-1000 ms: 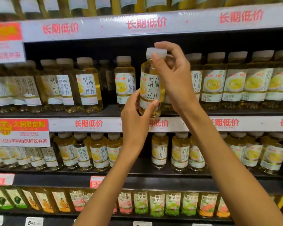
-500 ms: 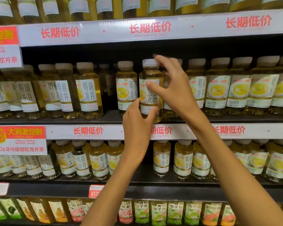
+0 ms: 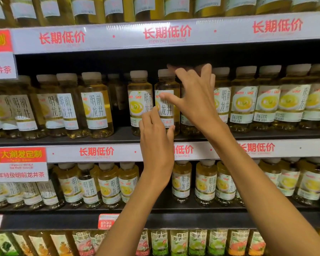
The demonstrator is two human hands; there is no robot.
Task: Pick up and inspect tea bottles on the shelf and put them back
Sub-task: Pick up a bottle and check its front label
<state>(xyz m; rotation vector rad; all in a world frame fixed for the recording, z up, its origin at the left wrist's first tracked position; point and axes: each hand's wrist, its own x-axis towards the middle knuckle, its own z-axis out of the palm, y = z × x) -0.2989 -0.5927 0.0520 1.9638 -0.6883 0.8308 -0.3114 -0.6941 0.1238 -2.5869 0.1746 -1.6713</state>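
Shop shelving filled the view, with a dark shelf [image 3: 266, 134] carrying a row of pale tea bottles behind red-lettered price strips [image 3: 166, 34]. One tea bottle [image 3: 167, 84] stood upright on that shelf, directly in front of both hands, with a neighbouring bottle [image 3: 139, 100] just to the left hand's far side. The left hand [image 3: 156, 143] was loosely spread, its fingertips up against the bottle's lower label and its thumb beside the base, gripping nothing. The right hand [image 3: 194, 100] was splayed wide above it, thumb tip on the label, the other fingers lifted clear near the cap. More bottles [image 3: 181, 182] stood on the shelf below the wrists.
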